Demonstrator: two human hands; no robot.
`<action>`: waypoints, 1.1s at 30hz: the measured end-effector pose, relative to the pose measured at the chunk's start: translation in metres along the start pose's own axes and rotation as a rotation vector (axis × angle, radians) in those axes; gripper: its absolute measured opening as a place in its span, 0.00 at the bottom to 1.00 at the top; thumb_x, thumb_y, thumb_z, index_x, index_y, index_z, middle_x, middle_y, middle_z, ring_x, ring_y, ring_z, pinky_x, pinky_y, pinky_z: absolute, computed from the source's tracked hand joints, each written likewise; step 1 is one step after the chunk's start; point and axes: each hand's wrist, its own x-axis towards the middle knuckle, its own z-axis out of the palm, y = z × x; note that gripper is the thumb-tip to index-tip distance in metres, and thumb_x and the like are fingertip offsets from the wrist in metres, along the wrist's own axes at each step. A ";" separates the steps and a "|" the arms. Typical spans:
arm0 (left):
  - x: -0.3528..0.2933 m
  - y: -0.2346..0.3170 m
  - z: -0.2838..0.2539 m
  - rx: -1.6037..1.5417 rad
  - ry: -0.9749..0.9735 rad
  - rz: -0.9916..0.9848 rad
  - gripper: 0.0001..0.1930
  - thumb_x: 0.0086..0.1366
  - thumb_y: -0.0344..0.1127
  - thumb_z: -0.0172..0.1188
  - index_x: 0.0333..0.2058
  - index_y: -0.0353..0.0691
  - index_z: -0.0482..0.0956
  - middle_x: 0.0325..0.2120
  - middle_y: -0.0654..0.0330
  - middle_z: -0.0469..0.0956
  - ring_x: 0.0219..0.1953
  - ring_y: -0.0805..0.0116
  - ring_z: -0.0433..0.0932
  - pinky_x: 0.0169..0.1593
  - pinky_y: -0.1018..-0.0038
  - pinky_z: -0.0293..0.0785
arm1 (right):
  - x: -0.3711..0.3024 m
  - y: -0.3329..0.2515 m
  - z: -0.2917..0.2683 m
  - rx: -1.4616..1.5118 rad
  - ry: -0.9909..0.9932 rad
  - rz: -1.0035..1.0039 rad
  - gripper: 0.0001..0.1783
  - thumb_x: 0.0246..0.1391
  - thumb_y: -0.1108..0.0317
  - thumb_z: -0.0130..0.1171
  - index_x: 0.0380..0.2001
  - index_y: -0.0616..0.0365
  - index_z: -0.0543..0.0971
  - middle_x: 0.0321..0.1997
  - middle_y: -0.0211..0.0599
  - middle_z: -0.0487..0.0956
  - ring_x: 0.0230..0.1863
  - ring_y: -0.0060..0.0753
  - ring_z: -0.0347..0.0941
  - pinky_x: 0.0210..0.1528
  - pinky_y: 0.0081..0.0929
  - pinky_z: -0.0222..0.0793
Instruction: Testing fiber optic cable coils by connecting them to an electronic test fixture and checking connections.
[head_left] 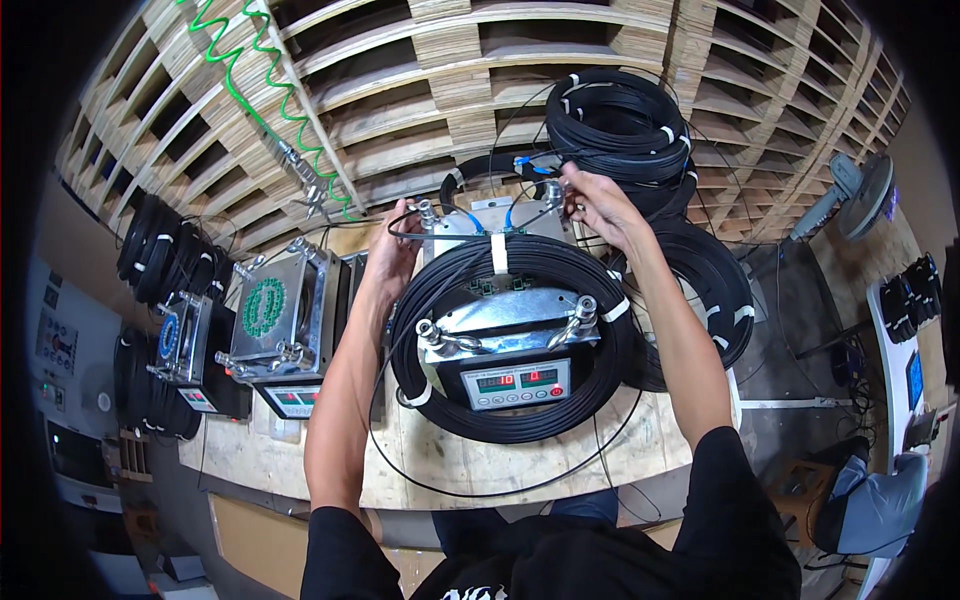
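A large coil of black cable [425,345], bound with white bands, hangs round the front of a metal polishing machine [520,310] with a lit control panel. At the machine's back left corner, my left hand [398,250] has its fingers curled on a thin strand of this cable, beside a round clamp knob [426,211]. My right hand [605,208] is by the back right knob [553,192], thumb and fingers drawn together on a dark cable end. Two blue connectors [476,222] [509,217] rise from the back of the metal plate. Fingertips of both hands are partly hidden.
Two similar machines, one with a green ring [264,307] and one with a blue ring [169,335], stand at left. Cable coils [615,120] are stacked at back right. A green spiral air hose [255,115] hangs before wooden pallets [460,70]. A fan [865,195] stands far right.
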 end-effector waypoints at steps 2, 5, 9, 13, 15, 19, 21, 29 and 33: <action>0.005 0.004 -0.003 0.011 -0.098 0.008 0.10 0.71 0.47 0.62 0.41 0.48 0.81 0.30 0.74 0.79 0.32 0.83 0.73 0.40 0.81 0.69 | -0.005 -0.001 0.007 0.066 0.005 -0.004 0.18 0.64 0.48 0.61 0.41 0.52 0.79 0.30 0.23 0.77 0.30 0.16 0.72 0.30 0.18 0.64; 0.014 -0.007 -0.003 0.023 -0.001 0.027 0.09 0.69 0.45 0.65 0.39 0.48 0.83 0.30 0.74 0.80 0.27 0.84 0.69 0.33 0.82 0.64 | 0.000 0.009 0.005 0.066 0.038 -0.068 0.19 0.65 0.46 0.59 0.39 0.51 0.79 0.29 0.21 0.78 0.27 0.15 0.70 0.24 0.16 0.61; 0.012 -0.011 0.007 0.023 0.049 0.047 0.10 0.69 0.46 0.65 0.37 0.47 0.82 0.27 0.74 0.78 0.24 0.83 0.67 0.29 0.83 0.60 | 0.006 0.003 -0.001 -0.073 0.009 -0.049 0.18 0.66 0.46 0.57 0.37 0.50 0.79 0.27 0.20 0.76 0.25 0.13 0.68 0.25 0.15 0.59; 0.015 -0.007 0.005 0.093 -0.003 0.100 0.15 0.66 0.51 0.68 0.32 0.47 0.79 0.22 0.74 0.73 0.24 0.81 0.66 0.29 0.80 0.60 | 0.006 0.001 0.008 -0.066 0.059 -0.012 0.19 0.66 0.46 0.58 0.37 0.52 0.77 0.24 0.20 0.72 0.22 0.14 0.63 0.22 0.16 0.58; 0.015 -0.010 0.001 0.074 0.031 0.173 0.13 0.66 0.47 0.67 0.38 0.44 0.82 0.29 0.69 0.80 0.30 0.80 0.72 0.34 0.79 0.66 | 0.004 0.001 0.010 -0.075 0.049 -0.019 0.20 0.66 0.46 0.58 0.39 0.53 0.78 0.25 0.19 0.72 0.22 0.14 0.63 0.22 0.16 0.59; 0.016 -0.019 -0.002 -0.209 -0.129 0.209 0.16 0.70 0.39 0.62 0.53 0.39 0.79 0.45 0.56 0.84 0.38 0.74 0.78 0.45 0.77 0.73 | 0.003 0.003 0.007 -0.056 0.047 -0.039 0.19 0.67 0.48 0.56 0.43 0.53 0.79 0.27 0.18 0.72 0.24 0.13 0.64 0.23 0.16 0.59; 0.006 -0.015 0.018 -0.302 -0.124 0.180 0.15 0.71 0.43 0.61 0.49 0.40 0.77 0.45 0.54 0.84 0.44 0.72 0.80 0.46 0.75 0.75 | -0.002 0.003 0.006 -0.057 0.105 -0.033 0.18 0.67 0.48 0.56 0.43 0.53 0.78 0.27 0.19 0.73 0.25 0.14 0.64 0.24 0.16 0.59; 0.012 -0.021 -0.008 -0.168 -0.006 0.268 0.19 0.66 0.43 0.68 0.47 0.38 0.75 0.33 0.63 0.81 0.34 0.71 0.80 0.41 0.75 0.76 | 0.006 0.005 0.002 -0.018 0.071 -0.022 0.17 0.67 0.49 0.56 0.44 0.51 0.78 0.29 0.20 0.76 0.23 0.15 0.67 0.23 0.15 0.61; 0.004 -0.005 0.010 -0.148 0.079 0.049 0.15 0.67 0.40 0.67 0.46 0.38 0.78 0.36 0.60 0.82 0.35 0.72 0.80 0.42 0.76 0.76 | 0.006 0.007 -0.013 0.021 0.093 -0.017 0.16 0.68 0.50 0.56 0.45 0.51 0.78 0.29 0.21 0.76 0.23 0.15 0.68 0.24 0.15 0.62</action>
